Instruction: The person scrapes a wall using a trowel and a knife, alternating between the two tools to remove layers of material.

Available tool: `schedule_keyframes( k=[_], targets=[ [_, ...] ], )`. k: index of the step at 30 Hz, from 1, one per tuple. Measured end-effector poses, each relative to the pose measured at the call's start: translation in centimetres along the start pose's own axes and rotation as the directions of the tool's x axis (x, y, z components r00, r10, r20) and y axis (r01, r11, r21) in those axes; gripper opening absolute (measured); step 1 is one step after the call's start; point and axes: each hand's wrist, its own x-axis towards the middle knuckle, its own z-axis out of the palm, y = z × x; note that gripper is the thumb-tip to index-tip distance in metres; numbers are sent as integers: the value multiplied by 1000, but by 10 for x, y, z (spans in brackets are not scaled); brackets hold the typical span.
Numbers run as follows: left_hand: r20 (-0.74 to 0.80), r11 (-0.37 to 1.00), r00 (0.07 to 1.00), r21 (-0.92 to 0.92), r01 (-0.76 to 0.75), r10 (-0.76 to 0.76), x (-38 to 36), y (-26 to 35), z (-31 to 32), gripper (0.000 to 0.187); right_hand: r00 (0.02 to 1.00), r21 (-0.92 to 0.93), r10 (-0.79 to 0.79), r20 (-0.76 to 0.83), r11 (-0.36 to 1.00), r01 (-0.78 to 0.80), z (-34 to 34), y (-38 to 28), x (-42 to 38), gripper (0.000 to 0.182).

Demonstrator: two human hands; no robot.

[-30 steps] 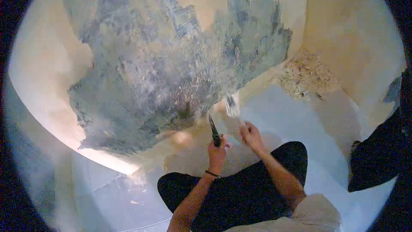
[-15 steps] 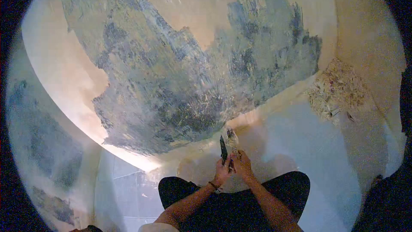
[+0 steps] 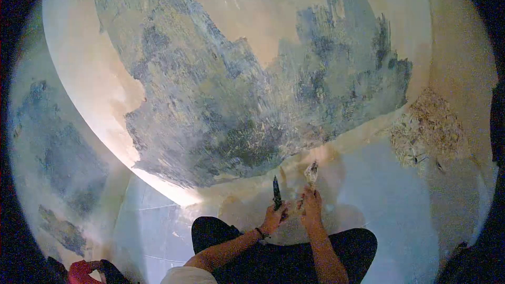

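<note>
My left hand (image 3: 273,218) is closed around the lower end of a dark, narrow, pointed blade (image 3: 276,192), which points up and away from me. My right hand (image 3: 311,205) grips a small trowel-like tool (image 3: 312,172), its broad end smeared with pale and dark material. A gap lies between the two tools, and neither appears to touch anything else. Just beyond them curves a large pale surface (image 3: 252,37), partly covered by rough blue-grey coating (image 3: 210,121). Its lower edge runs close to the tool tips.
My crossed legs (image 3: 273,257) are beneath my forearms on a bluish floor (image 3: 379,200). To the right lies a patch of pale, flaky scraps (image 3: 428,131). A red object (image 3: 81,272) shows at the lower left. Another blue-grey patch (image 3: 68,152) marks the left side.
My hands have moved apart; the right hand and its tool have shifted right, away from the dark blade. The whole view has shifted slightly, and the red object has come into sight.
</note>
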Motion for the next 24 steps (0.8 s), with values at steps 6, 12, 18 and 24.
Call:
schedule_keyframes(
  k=[6,12,18,24],
  targets=[
    [-126,980,979,141,-140,158,15,-17,-6,25,984,300,175,20,938,-173,-10,-10,8,16],
    [-138,959,971,235,-159,195,11,-10,-5,28,949,413,310,63,857,-308,-21,-1,16,15],
    [-94,996,993,-31,-80,77,4,-2,0,28,934,387,343,102,851,-354,-13,-14,0,15],
    [-132,998,991,-57,13,-20,-3,16,-2,25,986,44,163,-30,986,-161,-8,-7,-7,19]
  ],
)
